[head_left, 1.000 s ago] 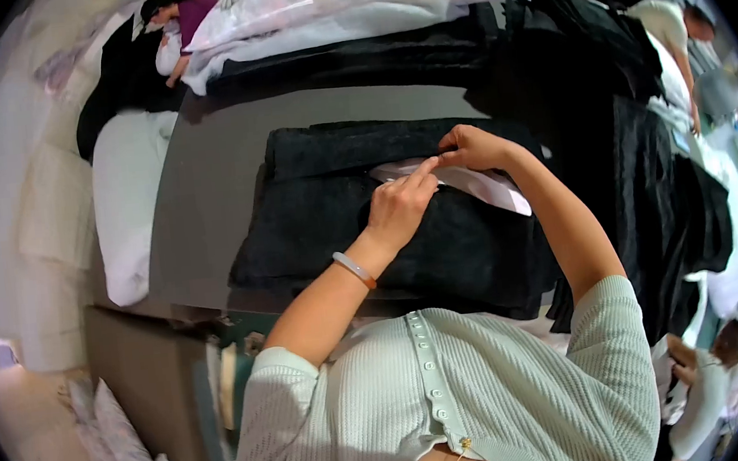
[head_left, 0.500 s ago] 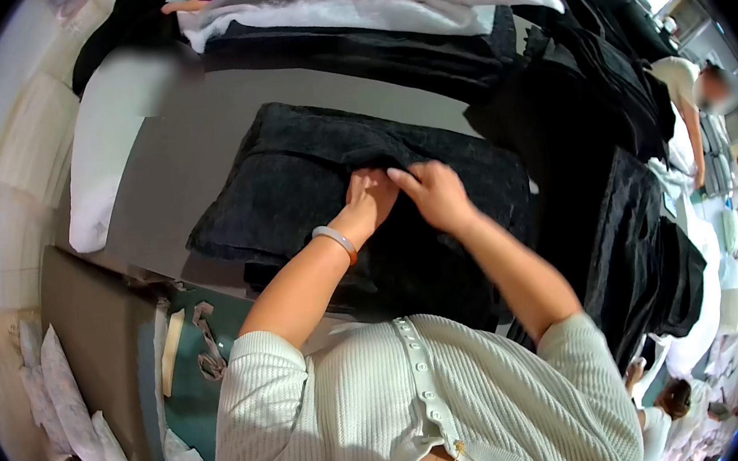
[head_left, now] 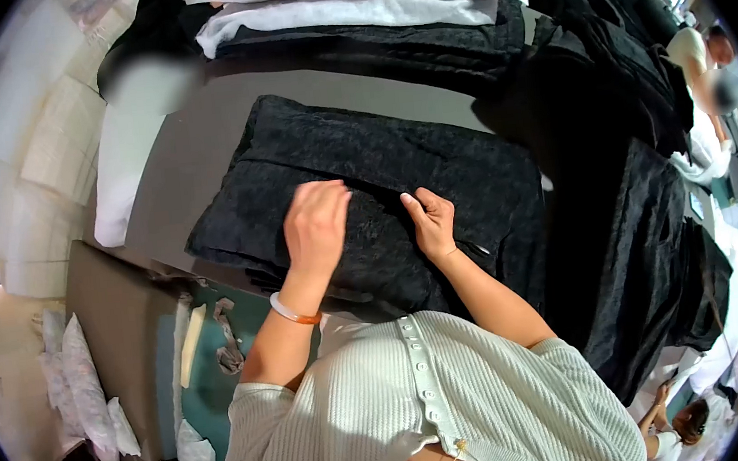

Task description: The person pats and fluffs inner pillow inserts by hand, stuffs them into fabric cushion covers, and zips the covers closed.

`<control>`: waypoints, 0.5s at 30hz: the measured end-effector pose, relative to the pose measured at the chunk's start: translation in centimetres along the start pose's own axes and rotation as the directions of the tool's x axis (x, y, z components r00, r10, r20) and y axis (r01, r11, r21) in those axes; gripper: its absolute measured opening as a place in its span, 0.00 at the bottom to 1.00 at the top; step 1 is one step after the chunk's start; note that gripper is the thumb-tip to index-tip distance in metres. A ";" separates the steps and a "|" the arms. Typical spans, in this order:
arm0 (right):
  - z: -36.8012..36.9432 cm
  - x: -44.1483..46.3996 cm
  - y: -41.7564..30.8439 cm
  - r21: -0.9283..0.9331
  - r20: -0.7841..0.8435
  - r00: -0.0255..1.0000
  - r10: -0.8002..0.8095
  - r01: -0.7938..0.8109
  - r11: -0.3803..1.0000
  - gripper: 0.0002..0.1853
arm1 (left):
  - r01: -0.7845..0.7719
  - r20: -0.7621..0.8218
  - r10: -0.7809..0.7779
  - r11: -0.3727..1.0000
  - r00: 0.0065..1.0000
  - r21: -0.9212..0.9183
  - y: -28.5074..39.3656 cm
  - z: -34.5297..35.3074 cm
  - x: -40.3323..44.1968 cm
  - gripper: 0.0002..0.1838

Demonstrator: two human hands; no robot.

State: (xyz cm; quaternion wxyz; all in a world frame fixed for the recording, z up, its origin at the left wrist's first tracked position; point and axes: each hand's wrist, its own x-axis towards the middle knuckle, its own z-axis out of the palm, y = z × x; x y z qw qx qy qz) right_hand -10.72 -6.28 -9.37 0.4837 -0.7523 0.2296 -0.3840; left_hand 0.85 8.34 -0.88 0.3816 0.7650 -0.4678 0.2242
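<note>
A folded black velvety cloth [head_left: 332, 127] lies in front of me on the grey table, with a long fold or opening across its middle. My left hand [head_left: 317, 227] is over the left part of this cloth, fingers stretched out and slightly curved, a little blurred, holding nothing visible. At the cloth's middle fold, my right hand [head_left: 432, 223] is closed, thumb and fingers pinching the fabric edge. A small dark pointed thing [head_left: 477, 248] shows beside my right wrist; what it is I cannot make out.
Bare grey tabletop [head_left: 192, 141] shows on the left. Behind are stacked black cloths [head_left: 369, 44] under white pillow-like bundles [head_left: 365, 9]. More black fabric [head_left: 629, 250] hangs at the right. Other people [head_left: 689, 422] are at the right edge. Wrapped bundles [head_left: 93, 408] lie lower left.
My hands were together at the middle fold; now the left has moved left, away from the right. The right is slightly lower, and the cloth looks flatter.
</note>
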 end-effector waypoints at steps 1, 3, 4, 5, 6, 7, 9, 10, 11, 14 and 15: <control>0.0 -0.1 0.2 0.006 0.002 1.000 0.002 -0.002 1.000 0.25 | 0.019 0.078 -0.032 0.985 0.996 0.170 -0.6 -0.6 -0.3 0.09; 0.0 0.0 -0.3 0.009 0.006 1.000 0.000 0.000 1.000 0.26 | 0.059 0.101 -0.089 0.961 0.991 0.269 -0.5 -0.1 0.3 0.12; 0.0 -0.1 -0.6 -0.001 0.004 1.000 -0.007 0.007 1.000 0.26 | 0.070 0.076 -0.099 0.948 0.992 0.310 -0.1 0.3 0.6 0.13; 0.0 -0.3 -0.6 0.000 0.004 1.000 -0.005 0.005 1.000 0.26 | 0.070 0.079 -0.099 0.948 0.992 0.310 -0.3 0.5 0.3 0.13; 0.0 -0.2 -0.4 0.035 0.008 1.000 0.014 -0.015 0.999 0.27 | 0.088 0.096 -0.128 0.935 0.987 0.344 -0.8 1.0 0.0 0.12; 0.0 0.0 -0.3 0.070 0.010 0.999 0.035 -0.036 0.997 0.27 | 0.102 0.114 -0.155 0.920 0.981 0.377 -1.2 1.4 -0.1 0.11; -0.2 0.1 -0.8 0.059 0.008 0.999 0.041 -0.041 0.997 0.27 | 0.069 0.119 -0.122 0.925 0.985 0.373 -1.4 1.6 0.1 0.10; -0.2 -0.1 -0.9 0.045 0.014 0.999 0.046 -0.047 0.998 0.26 | 0.045 0.122 -0.097 0.928 0.988 0.369 -1.5 1.5 0.0 0.09; -0.2 -0.1 -1.0 0.065 0.009 0.999 0.048 -0.048 0.997 0.26 | 0.044 0.156 -0.101 0.941 0.983 0.335 -1.5 1.3 0.2 0.08; -0.2 -0.1 -0.7 0.045 -0.032 0.999 0.020 -0.019 0.999 0.27 | -0.047 0.292 0.047 0.999 0.955 -0.008 -0.2 1.1 0.5 0.06; -0.2 -0.1 -0.6 0.051 -0.039 0.999 0.026 -0.024 0.998 0.27 | -0.053 0.300 0.053 0.999 0.952 -0.007 -0.1 1.1 0.7 0.06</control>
